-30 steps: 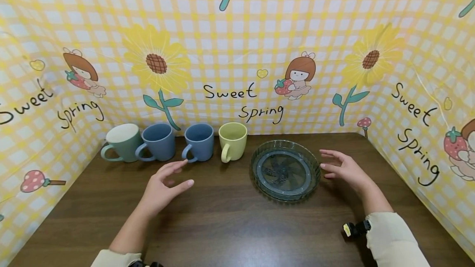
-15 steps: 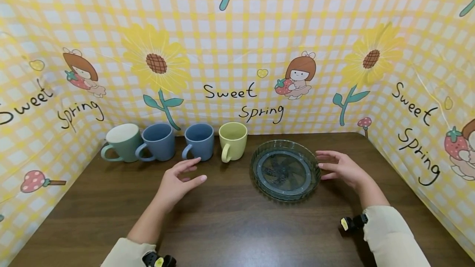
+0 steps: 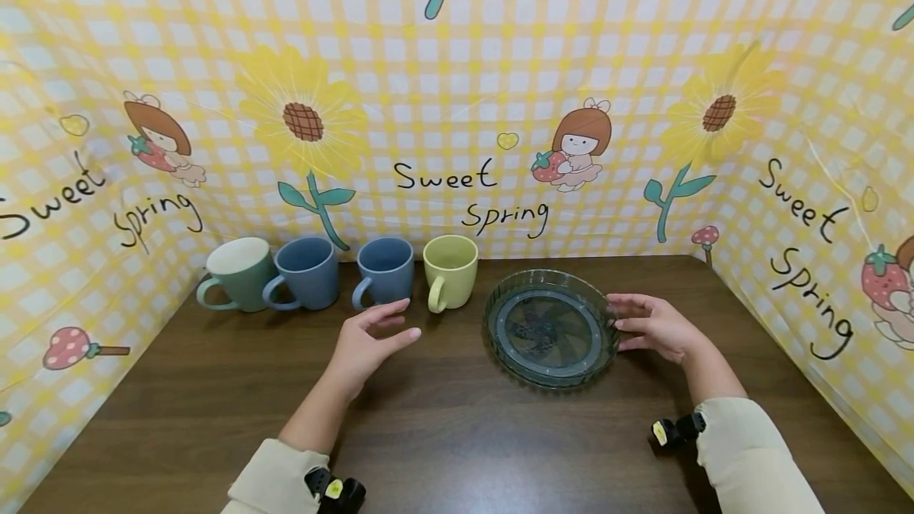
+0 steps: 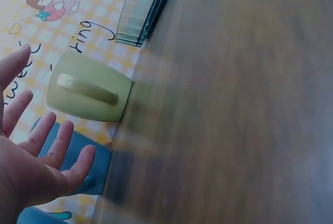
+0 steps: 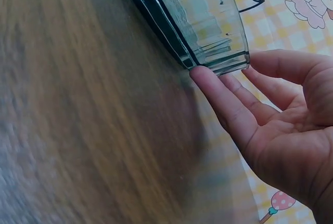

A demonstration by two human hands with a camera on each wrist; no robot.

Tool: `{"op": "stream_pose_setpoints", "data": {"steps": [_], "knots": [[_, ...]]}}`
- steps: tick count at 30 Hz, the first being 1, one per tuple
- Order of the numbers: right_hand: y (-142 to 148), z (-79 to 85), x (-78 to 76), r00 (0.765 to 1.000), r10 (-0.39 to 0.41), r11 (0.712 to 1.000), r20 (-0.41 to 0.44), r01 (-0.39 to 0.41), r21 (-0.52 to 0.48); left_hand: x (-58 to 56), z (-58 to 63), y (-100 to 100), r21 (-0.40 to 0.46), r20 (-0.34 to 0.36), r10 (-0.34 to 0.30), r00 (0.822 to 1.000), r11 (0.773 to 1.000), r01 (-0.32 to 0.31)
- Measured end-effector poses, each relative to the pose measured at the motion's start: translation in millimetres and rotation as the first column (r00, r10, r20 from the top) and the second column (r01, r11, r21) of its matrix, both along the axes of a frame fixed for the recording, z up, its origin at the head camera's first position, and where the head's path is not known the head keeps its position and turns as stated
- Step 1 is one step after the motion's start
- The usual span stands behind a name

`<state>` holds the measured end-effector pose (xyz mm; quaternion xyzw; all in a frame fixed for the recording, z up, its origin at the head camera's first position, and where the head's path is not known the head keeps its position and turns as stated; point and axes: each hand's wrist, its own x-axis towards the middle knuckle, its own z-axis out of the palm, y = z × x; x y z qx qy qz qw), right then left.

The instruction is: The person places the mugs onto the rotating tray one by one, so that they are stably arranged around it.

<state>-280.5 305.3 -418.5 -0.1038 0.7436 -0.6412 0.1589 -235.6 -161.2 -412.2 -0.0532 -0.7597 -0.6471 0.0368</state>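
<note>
A round, see-through, green-tinted dish [image 3: 555, 376] with a fluted wall sits on the table, right of the mugs. My right hand [image 3: 658, 328] is at its right side, fingers extended; in the right wrist view the fingertips [image 5: 202, 74] meet the dish's wall [image 5: 216, 24]. To the left of the dish, my left hand [image 3: 366, 349] hovers over the table with fingers spread and nothing in them. It lies nearest a blue mug [image 3: 386, 266], overlapping its lower part in the head view. Beside that mug stands a yellow-green mug [image 3: 454, 276], handle facing front.
Further left along the back stand another blue mug [image 3: 314, 280] and a teal mug [image 3: 246, 282] with a pale inside. Yellow checked cloth [image 3: 457, 86] with printed figures rises behind and at both sides of the brown wooden table [image 3: 500, 450].
My left hand has moved right, from near the blue mug's handle towards the dish. My right hand has come in slightly to the dish's side. Mugs and dish have stayed put.
</note>
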Motion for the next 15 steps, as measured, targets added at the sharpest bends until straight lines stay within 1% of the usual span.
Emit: {"op": "stream_pose_setpoints", "data": {"steps": [4,10,15], "knots": [[0.0,1.0,0.6,1.0,-0.004,1.0,0.023,0.004,-0.016,-6.5,-1.5,5.8,0.031,0.014,0.0,1.0,1.0,0.0],[-0.3,3.5,-0.4,0.997,-0.014,0.999,0.07,0.017,-0.047,-17.7,-6.0,15.9,0.109,0.028,0.003,1.0,0.994,-0.006],[-1.5,4.1,-0.1,0.996,-0.008,0.998,0.087,0.014,-0.066,-23.5,-10.5,25.9,0.158,0.058,0.052,0.997,0.986,-0.061]]}}
